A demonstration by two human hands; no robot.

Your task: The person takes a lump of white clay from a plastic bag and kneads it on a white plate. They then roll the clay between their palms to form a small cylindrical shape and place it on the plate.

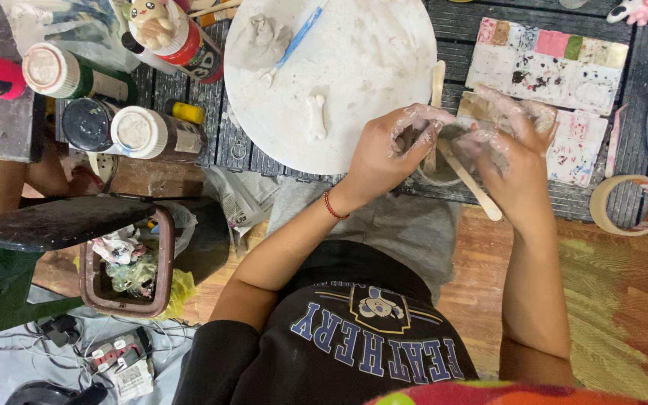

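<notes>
Three white-capped paint bottles (76,73) with dark labels are being seen at ten o'clock, beside a red-labelled bottle topped by a small figurine (178,34); a paint-stained rectangular palette (556,64) is lying at two o'clock. One small round clay-smeared cup (444,154) is being held at the centre, clasped between the clay-coated left hand (384,154) and right hand (515,161), brought close together; one flat wooden stick (474,187) is being gripped by the right hand, its long axis running from eleven to five o'clock.
</notes>
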